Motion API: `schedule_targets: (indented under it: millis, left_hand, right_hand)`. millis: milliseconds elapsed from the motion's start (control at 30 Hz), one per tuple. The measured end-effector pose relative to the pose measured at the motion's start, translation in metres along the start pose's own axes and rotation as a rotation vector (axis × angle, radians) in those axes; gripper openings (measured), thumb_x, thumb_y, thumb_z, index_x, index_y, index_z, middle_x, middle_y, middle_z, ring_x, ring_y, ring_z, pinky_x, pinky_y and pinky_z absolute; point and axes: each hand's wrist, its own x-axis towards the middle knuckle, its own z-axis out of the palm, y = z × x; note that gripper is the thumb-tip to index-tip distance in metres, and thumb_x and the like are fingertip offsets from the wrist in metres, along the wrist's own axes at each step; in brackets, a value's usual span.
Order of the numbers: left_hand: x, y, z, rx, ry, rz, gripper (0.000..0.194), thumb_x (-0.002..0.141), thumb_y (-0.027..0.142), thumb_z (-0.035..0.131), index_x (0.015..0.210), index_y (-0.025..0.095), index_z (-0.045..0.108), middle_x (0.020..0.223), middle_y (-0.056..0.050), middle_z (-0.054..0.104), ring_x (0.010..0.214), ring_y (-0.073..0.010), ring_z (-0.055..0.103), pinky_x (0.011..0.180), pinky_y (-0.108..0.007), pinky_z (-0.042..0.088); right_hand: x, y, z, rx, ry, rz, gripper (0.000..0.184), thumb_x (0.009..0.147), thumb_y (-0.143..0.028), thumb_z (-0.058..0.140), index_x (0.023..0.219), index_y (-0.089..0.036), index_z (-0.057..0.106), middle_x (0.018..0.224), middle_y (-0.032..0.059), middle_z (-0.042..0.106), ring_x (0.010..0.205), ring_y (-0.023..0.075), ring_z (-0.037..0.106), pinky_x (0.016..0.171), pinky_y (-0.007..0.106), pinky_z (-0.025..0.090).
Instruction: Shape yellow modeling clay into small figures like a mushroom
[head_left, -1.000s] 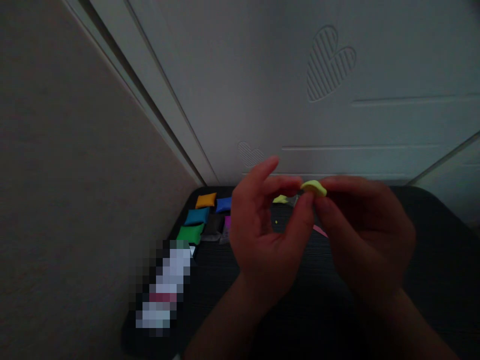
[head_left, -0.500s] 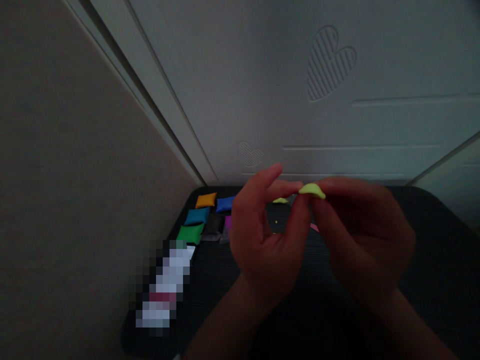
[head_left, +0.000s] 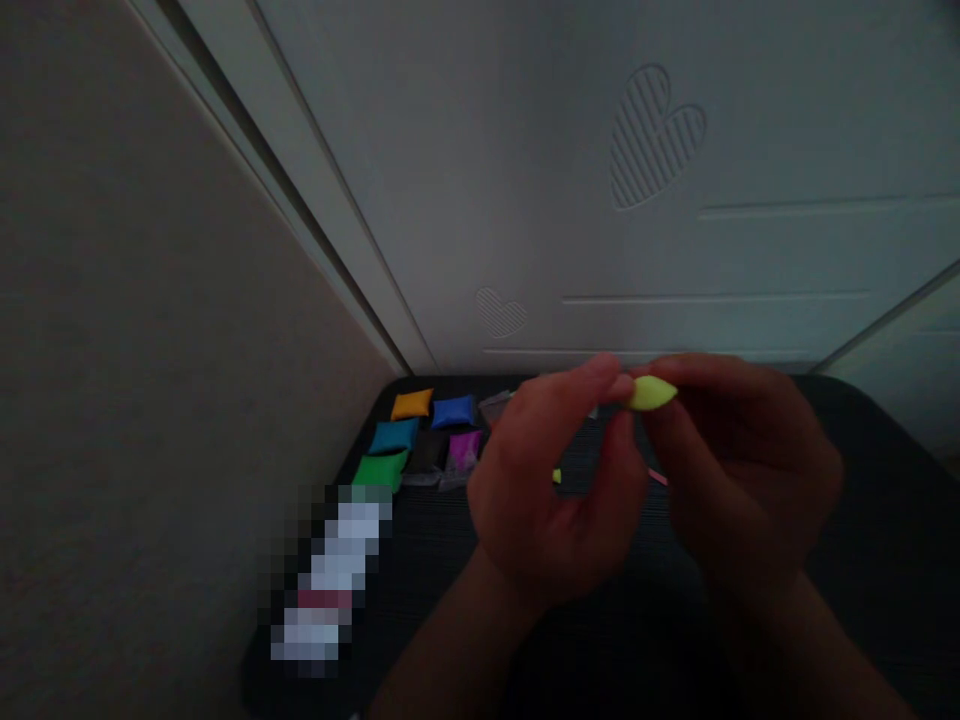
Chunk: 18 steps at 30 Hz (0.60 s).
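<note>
A small piece of yellow modelling clay [head_left: 652, 393], leaf-shaped with a pointed right end, is held up above the dark table between both hands. My left hand [head_left: 551, 490] pinches its left end with thumb and fingertips. On the other side, my right hand [head_left: 750, 475] has thumb and index finger closed at its right part. Behind and below the fingers, a tiny yellow bit [head_left: 556, 476] and a thin pink stick-like piece [head_left: 658, 478] lie on the table, both partly hidden by the hands.
Several soft packets, among them an orange packet [head_left: 412, 404], a blue packet [head_left: 454, 411], a green packet [head_left: 380, 470] and a purple packet [head_left: 463, 452], lie at the table's back left. A blurred-out light object [head_left: 337, 570] lies along the left edge. A white panel [head_left: 450, 180] stands behind the table [head_left: 450, 560].
Both hands have shifted slightly right with the yellow clay. The clay has turned from a curved edge-on look to a flatter, pointed face. More packets show beside my left hand.
</note>
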Motion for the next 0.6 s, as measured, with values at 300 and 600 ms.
schedule_targets:
  millis: [300, 600]
  left_hand:
    - [0.012, 0.013, 0.004, -0.245, 0.035, -0.252, 0.038, 0.080, 0.010, 0.062, 0.113, 0.028, 0.058, 0.096, 0.002, 0.071, 0.089, -0.0127, 0.067, 0.082, -0.026, 0.056]
    - [0.015, 0.014, 0.001, -0.266, 0.054, -0.372, 0.039, 0.075, 0.010, 0.066, 0.108, 0.031, 0.061, 0.091, 0.004, 0.071, 0.087, -0.0134, 0.067, 0.080, -0.027, 0.056]
  right_hand:
    - [0.001, -0.003, -0.003, 0.022, -0.065, 0.127, 0.022, 0.078, -0.013, 0.064, 0.094, -0.028, 0.066, 0.087, -0.0035, 0.067, 0.081, 0.0126, 0.063, 0.074, 0.029, 0.052]
    - [0.007, 0.001, -0.009, -0.085, -0.173, 0.065, 0.028, 0.078, -0.009, 0.063, 0.100, -0.025, 0.065, 0.092, -0.0037, 0.068, 0.085, 0.0107, 0.062, 0.077, 0.025, 0.049]
